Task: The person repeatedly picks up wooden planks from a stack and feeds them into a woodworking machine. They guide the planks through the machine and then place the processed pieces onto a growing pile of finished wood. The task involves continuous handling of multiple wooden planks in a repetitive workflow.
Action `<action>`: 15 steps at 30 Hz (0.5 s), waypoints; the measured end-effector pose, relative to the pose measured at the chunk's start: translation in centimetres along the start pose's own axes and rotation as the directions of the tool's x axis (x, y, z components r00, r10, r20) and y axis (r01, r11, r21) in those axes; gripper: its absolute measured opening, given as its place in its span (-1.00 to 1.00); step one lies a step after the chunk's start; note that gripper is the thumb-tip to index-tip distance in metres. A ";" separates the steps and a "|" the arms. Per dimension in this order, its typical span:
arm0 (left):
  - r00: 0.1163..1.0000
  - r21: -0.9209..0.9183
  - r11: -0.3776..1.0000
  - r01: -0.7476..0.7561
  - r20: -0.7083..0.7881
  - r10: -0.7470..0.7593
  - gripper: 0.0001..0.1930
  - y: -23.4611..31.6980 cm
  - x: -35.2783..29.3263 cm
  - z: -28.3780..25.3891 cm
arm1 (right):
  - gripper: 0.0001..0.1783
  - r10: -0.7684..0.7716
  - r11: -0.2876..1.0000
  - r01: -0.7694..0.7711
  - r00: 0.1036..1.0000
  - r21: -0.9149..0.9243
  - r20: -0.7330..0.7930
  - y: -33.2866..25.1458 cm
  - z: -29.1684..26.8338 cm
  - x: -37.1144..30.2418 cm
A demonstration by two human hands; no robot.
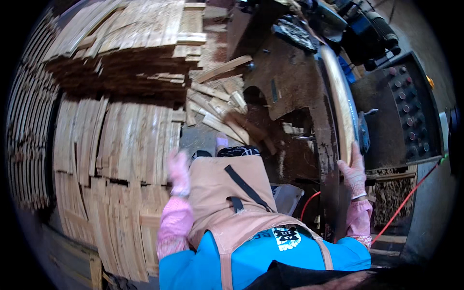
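Note:
My right hand [354, 176], in a pale pink glove, grips the near end of a long light wooden board [339, 101]. The board lies lengthwise along the machine, against a blue guide [359, 126]. My left hand [179, 171], gloved alike and a little blurred, is held empty with its fingers stretched out. It is beside the right edge of a stack of wooden boards [135, 140]; I cannot tell whether it touches them.
More boards [145, 24] are piled at the far left, and thin slats [31, 111] along the left edge. Loose offcuts [220, 111] lie on the floor ahead. A control panel [408, 108] with several buttons stands at right. A red hose [406, 203] runs near it.

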State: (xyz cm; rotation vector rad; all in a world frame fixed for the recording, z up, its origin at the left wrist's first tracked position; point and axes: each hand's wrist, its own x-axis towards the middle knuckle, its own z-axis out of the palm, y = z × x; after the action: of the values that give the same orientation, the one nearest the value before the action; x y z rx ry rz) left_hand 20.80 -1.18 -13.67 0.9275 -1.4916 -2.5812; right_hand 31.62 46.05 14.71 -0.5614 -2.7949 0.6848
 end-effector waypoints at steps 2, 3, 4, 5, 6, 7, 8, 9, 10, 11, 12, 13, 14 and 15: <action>0.994 0.092 0.996 0.012 -0.110 -0.002 -0.81 -2.9 1.0 -7.3 | -0.05 0.107 0.957 -0.122 0.992 -0.264 -0.072 5.4 -0.4 1.4; 0.975 0.152 0.986 0.065 -0.219 -0.030 -0.84 -4.7 1.1 -11.3 | -0.06 0.085 0.941 -0.119 0.989 -0.315 -0.121 6.0 -0.5 2.2; 0.943 0.216 0.970 0.115 -0.331 -0.038 -0.84 -6.6 1.5 -15.7 | -0.07 0.104 0.904 -0.159 0.982 -0.398 -0.156 3.9 -0.1 4.0; 0.933 0.358 0.933 0.027 -0.345 0.105 -0.81 -7.7 1.3 -19.0 | -0.10 0.079 0.879 -0.179 0.969 -0.443 -0.234 3.0 0.6 6.1; 0.891 0.352 0.928 0.121 -0.451 0.055 -0.78 -8.3 1.5 -22.4 | -0.11 0.018 0.886 -0.140 0.962 -0.442 -0.271 2.7 1.2 9.1; 0.839 0.332 0.919 0.211 -0.544 0.004 -0.75 -8.8 1.8 -25.6 | -0.13 -0.178 0.876 -0.027 0.910 -0.482 -0.375 4.0 2.2 12.7; 0.755 0.282 0.924 0.258 -0.655 -0.011 -0.73 -9.3 1.1 -27.6 | -0.16 -0.159 0.906 -0.047 0.883 -0.422 -0.441 2.4 3.3 16.2; 0.661 0.221 0.931 0.292 -0.750 -0.029 -0.70 -9.9 0.5 -29.4 | -0.17 -0.224 0.935 0.040 0.835 -0.352 -0.502 2.3 4.2 20.0; 0.556 0.154 0.939 0.307 -0.830 -0.046 -0.66 -10.4 0.0 -31.3 | -0.18 -0.290 0.920 0.083 0.800 -0.383 -0.525 2.7 4.9 23.9; 0.480 0.093 0.950 0.297 -0.875 -0.064 -0.65 -10.6 -0.7 -33.0 | -0.20 -0.184 0.922 -0.035 0.836 -0.385 -0.517 1.6 5.5 26.8; 0.431 0.036 0.958 0.283 -0.897 -0.094 -0.62 -10.7 -1.9 -34.9 | -0.20 -0.069 0.901 -0.154 0.872 -0.405 -0.484 -0.1 6.0 28.2; 0.386 -0.022 0.962 0.274 -0.913 -0.131 -0.59 -10.9 -2.6 -36.4 | -0.20 -0.097 0.883 -0.141 0.878 -0.448 -0.469 0.7 6.4 29.2; 0.332 -0.092 0.965 0.246 -0.927 -0.173 -0.55 -11.4 -3.8 -38.6 | -0.19 -0.141 0.865 -0.111 0.883 -0.489 -0.448 0.9 7.0 30.2; 0.302 -0.146 0.964 0.223 -0.930 -0.210 -0.52 -11.8 -4.7 -40.2 | -0.18 -0.083 0.889 -0.130 0.897 -0.439 -0.434 0.1 7.2 29.7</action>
State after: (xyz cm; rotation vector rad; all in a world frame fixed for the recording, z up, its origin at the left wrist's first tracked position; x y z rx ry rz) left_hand 47.94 -24.87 -35.60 2.2152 -0.9788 -1.4053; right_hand 2.71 55.44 11.61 -0.7262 -2.4971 -0.1229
